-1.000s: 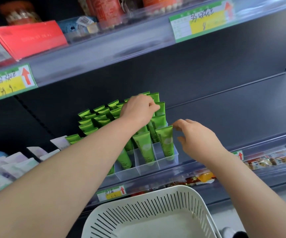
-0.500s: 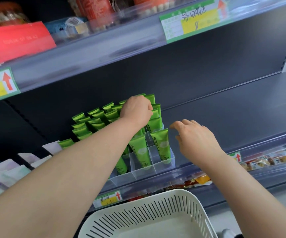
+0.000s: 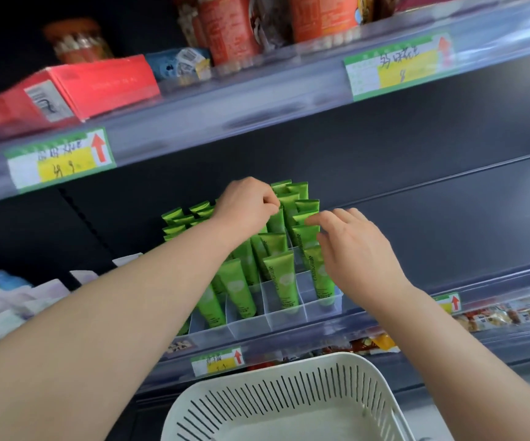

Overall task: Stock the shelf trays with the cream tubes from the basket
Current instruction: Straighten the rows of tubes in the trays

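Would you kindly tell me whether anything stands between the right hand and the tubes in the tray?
Nothing visible does. The right hand is open, its fingertips right at the tubes in the right column of the tray; the left hand is at the back rows, aside.

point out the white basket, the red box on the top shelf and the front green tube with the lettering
white basket (image 3: 289,394): head view, on its slotted far wall
red box (image 3: 111,79): head view, on its top face
lettered green tube (image 3: 284,281): head view, on the middle of its body
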`<state>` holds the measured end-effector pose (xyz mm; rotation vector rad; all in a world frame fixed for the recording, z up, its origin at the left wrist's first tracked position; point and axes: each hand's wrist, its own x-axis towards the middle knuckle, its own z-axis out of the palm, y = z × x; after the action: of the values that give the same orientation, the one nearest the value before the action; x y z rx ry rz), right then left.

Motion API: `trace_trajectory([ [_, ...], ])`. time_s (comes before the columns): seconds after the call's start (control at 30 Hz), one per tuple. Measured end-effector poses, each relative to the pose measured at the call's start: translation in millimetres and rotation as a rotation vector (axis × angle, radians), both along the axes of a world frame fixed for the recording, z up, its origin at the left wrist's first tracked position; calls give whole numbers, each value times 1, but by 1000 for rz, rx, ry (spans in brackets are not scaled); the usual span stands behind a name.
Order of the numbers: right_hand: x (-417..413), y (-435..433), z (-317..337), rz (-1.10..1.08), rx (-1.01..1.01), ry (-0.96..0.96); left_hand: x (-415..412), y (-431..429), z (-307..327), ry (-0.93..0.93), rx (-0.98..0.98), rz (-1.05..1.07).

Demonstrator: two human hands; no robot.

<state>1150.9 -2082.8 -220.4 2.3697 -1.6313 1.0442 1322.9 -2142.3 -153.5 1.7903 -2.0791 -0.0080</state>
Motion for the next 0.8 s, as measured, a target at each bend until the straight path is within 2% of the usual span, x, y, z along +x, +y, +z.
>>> trace_trajectory([
  [0.13, 20, -3, 7, 147, 62, 180, 12, 11, -1, -88, 85, -40],
  [0.23, 31, -8, 1, 165, 110, 292, 13, 15, -7, -124, 132, -40],
  [0.57, 32, -11, -5, 117, 112, 323, 6, 12, -23, -189, 162, -19],
  [0.8, 26, -10, 3, 111, 152, 195, 10, 12, -22, -208, 194, -4],
])
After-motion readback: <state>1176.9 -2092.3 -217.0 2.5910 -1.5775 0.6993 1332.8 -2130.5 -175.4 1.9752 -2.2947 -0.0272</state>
